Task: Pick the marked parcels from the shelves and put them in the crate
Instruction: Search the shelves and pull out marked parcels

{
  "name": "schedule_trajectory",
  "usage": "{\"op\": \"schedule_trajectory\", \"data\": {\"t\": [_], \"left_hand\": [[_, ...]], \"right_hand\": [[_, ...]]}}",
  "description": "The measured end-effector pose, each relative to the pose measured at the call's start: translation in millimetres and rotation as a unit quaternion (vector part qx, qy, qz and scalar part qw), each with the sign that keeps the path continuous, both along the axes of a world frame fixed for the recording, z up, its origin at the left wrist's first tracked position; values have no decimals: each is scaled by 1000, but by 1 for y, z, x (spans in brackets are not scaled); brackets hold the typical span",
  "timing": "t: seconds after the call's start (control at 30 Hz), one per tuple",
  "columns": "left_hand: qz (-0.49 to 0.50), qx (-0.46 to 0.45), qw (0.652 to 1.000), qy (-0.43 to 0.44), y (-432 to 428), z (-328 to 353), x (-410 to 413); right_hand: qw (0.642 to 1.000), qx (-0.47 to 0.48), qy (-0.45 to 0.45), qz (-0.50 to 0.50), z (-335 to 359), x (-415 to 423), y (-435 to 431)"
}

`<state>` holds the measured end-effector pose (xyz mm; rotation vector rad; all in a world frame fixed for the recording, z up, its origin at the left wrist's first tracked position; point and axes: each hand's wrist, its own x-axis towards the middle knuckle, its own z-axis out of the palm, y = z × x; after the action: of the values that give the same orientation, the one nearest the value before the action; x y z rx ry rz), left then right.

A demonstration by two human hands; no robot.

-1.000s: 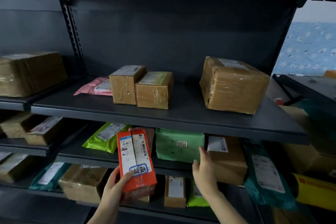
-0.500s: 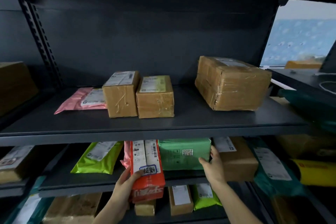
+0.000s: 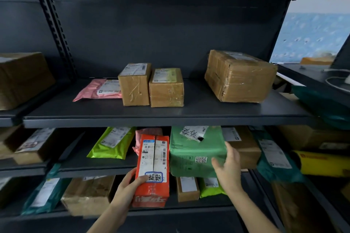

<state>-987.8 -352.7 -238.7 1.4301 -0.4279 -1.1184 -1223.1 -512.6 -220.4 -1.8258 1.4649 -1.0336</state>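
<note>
Grips a red-orange parcel (image 3: 153,168) upright in the left hand (image 3: 128,189): long axis vertical, label face toward the camera, blue-boxed handwritten mark just beside the thumb tip, fingers wrapped behind. Clasps with the right hand (image 3: 228,168), thumb in front and fingers round the side, a green parcel (image 3: 191,149) just left of it on the middle shelf (image 3: 98,168), long axis crosswise, handwritten label on top.

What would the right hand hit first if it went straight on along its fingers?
The green plastic-wrapped parcel: the right hand grips its right edge, fingers pointing up-left across it. The brown cardboard box beside it looks off that line, though depth is unclear.
</note>
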Motion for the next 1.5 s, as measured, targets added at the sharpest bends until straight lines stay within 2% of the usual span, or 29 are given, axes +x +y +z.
{"op": "schedule_trajectory", "data": {"t": [0.03, 0.1, 0.13, 0.2, 0.4, 0.57, 0.9, 1.2, 1.3, 1.43, 1.5], "left_hand": [[2, 0, 1000, -5, 1, 1, -1], [6, -1, 1000, -9, 1, 3, -3], [8, -1, 1000, -9, 2, 3, -5], [10, -2, 1000, -12, 5, 5, -7], [44, -6, 999, -20, 14, 3, -6], [38, -3, 999, -29, 19, 7, -8], [27, -11, 999, -32, 23, 11, -4], [22, -10, 999, -23, 16, 11, -8], [26, -11, 999, -20, 16, 11, -8], [33, -11, 999, -22, 17, 11, -7], [39, -11, 999, -19, 18, 11, -4]], "right_hand": [[995, -47, 86, 18, 7, 2, -3], [955, -95, 273, 65, 18, 5, -13], [933, -101, 335, 83, 20, 7, -16], [915, -106, 377, 96, 17, 7, -15], [900, -171, 387, 103, -8, -6, 15], [895, -128, 413, 107, -4, 3, 23], [887, -99, 431, 130, -18, -20, 56], [886, -106, 432, 133, -19, -21, 50], [885, -118, 431, 130, -9, -14, 42], [882, -188, 424, 78, 11, 0, 30], [878, -200, 425, 86, 10, 7, 23]]}}
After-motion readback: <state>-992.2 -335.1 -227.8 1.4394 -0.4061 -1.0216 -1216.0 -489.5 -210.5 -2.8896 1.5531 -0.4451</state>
